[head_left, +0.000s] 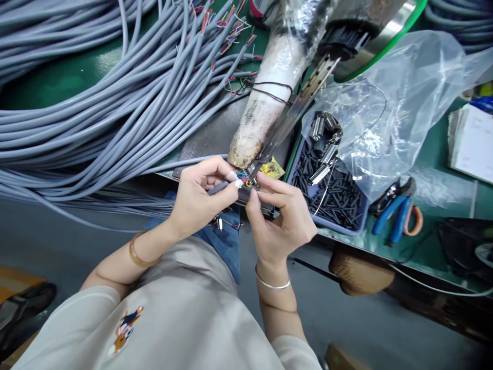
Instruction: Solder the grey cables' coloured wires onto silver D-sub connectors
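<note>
My left hand (204, 192) is closed on the end of a grey cable (217, 188), with white-tipped thumb and finger pinching near its thin coloured wires (242, 176). Facing it, my right hand (283, 216) pinches a small metal connector (254, 181) at the wire ends; its outline is partly hidden by the fingers. A soldering iron (314, 85) with a perforated metal shaft slants down from above, its dark tip end meeting the spot between both hands. Just behind the fingers ends a stained white pipe (256, 118) wrapped with thin wire. Under the right fingertips lies a yellow scrap (273, 168).
Bundles of grey cables (127, 97) cover the bench's left side. Right of the hands, a bin (356, 231) holds black sleeves (327, 198) and metal connectors (324, 162). Beyond are a plastic bag (400, 113), blue-handled cutters (400, 218) and a paper stack (472, 144).
</note>
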`<action>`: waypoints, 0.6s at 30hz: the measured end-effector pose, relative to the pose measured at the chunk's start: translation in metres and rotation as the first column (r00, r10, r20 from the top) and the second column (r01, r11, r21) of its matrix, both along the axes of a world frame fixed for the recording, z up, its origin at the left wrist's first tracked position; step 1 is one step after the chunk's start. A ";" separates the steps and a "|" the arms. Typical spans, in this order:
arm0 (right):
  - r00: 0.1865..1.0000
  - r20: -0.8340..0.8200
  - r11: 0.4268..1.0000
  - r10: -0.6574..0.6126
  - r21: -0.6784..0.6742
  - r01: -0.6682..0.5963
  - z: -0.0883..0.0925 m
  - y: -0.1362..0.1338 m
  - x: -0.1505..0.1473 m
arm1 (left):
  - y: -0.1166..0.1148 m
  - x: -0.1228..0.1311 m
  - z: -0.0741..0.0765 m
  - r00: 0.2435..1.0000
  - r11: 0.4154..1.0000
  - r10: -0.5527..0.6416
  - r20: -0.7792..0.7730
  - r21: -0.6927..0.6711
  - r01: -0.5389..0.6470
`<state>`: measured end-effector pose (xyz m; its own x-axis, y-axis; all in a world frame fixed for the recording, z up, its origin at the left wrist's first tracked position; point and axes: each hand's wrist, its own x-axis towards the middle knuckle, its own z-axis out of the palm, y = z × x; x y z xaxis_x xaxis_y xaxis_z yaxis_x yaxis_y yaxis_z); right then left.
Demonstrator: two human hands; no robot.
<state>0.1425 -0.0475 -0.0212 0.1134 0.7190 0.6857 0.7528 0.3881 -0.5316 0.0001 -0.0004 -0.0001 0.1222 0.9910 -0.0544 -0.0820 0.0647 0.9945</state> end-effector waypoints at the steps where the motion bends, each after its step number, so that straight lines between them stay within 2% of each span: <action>1: 1.000 0.000 1.000 0.004 0.003 -0.004 0.001 -0.001 0.000 | 0.000 0.000 0.000 1.000 1.000 -0.007 0.005 -0.006 0.007; 8: 0.999 0.039 1.000 0.000 -0.021 0.000 -0.002 -0.007 0.003 | -0.001 -0.003 -0.009 0.998 0.995 -0.066 0.012 -0.074 0.066; 18: 1.000 -0.001 0.999 -0.005 -0.040 0.005 -0.001 -0.006 0.002 | -0.007 -0.003 -0.008 0.998 0.998 -0.055 0.005 -0.040 0.055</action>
